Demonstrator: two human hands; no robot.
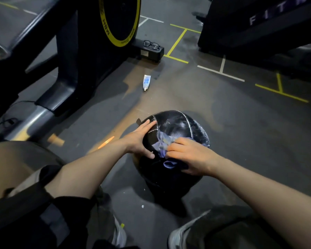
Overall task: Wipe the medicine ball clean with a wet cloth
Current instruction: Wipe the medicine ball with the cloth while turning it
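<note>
Sitting on dark gym floor (223, 108) marked with yellow and white tape lines, beside exercise bike (90, 51) with yellow-rimmed flywheel at upper left

Resting on that floor between the knees: black medicine ball (171, 128), white seam lines across top, pale chalky smear showing on far right side, so not yet clean there

Steadying ball with left hand (140, 139), fingers laid out straight and flat on the upper left side, thumb pressing near side, grasping nothing

Wiping with right hand (190, 157), fingers (174, 146) curling over and bunching the blue cloth (162, 143) against near top of ball, cloth ends sticking out above and below the hand

Step in hand, judging: mid-wipe on near upper face, roughly partway through

Next move probably calling for dragging cloth out toward smeared right side, or rolling ball with left hand to bring that patch up, keeping ball from rolling off

Lying well apart on floor beyond ball: small white tube (146, 82); black glasses (152, 44) resting on bike base
</note>
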